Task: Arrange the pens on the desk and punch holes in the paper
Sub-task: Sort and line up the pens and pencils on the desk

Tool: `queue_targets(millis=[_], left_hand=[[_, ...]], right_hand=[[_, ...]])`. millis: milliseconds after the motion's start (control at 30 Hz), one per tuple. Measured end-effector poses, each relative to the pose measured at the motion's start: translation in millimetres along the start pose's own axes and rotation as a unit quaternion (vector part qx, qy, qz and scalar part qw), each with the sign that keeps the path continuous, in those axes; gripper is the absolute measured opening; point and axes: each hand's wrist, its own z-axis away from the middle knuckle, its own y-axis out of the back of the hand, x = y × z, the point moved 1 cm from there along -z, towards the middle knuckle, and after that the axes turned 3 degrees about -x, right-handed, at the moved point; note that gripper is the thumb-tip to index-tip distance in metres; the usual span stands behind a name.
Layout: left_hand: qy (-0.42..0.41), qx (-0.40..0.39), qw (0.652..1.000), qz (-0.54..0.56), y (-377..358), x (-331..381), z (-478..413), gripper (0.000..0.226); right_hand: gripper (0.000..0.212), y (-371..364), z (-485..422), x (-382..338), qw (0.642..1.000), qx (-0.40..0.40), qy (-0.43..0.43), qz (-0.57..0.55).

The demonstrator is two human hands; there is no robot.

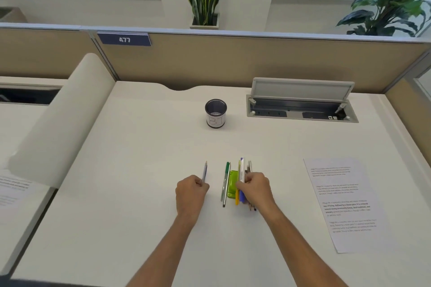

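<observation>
My left hand (190, 192) is closed around a clear blue pen (204, 171) whose tip points away from me. My right hand (255, 187) grips a bundle of pens (242, 170), with white, yellow and blue barrels showing. A green hole punch (232, 184) lies on the desk just left of that bundle. Two pens (225, 182), one green-capped and one grey, rest side by side left of the punch. A printed sheet of paper (345, 202) lies flat to the right. A black mesh pen cup (216, 113) with a white label stands further back.
An open cable tray (300, 106) with a raised lid sits at the back right of the white desk (140, 193). A beige partition (210, 60) closes off the back. A curved white divider (63, 121) borders the left side, with another printed sheet (14, 191) beyond it.
</observation>
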Motion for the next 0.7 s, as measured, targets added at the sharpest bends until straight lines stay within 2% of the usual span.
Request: queue_targets(millis=[67, 167, 333, 500, 700], left_hand=[[-0.001, 0.005, 1.0, 0.001, 18, -14, -6, 0.009], [0.013, 0.024, 1.0, 0.0, 53, -39, -14, 0.008], [0.055, 0.048, 0.997, -0.008, 111, -83, -30, 0.009], [0.096, 0.074, 0.992, -0.023, 152, -117, -49, 0.009], [0.102, 0.055, 0.989, -0.092, 171, -134, -73, 0.012]], right_hand=[[0.027, -22, 3, -16, 0.998, -0.045, -0.004, -0.031], [0.028, -66, 6, -39, 0.993, -0.115, -0.006, -0.031], [0.024, -151, 11, -81, 0.984, -0.176, -0.017, -0.007], [0.022, -225, 18, -116, 0.982, -0.188, -0.017, 0.023], [0.021, -268, 14, -138, 0.984, -0.157, -0.008, 0.077]])
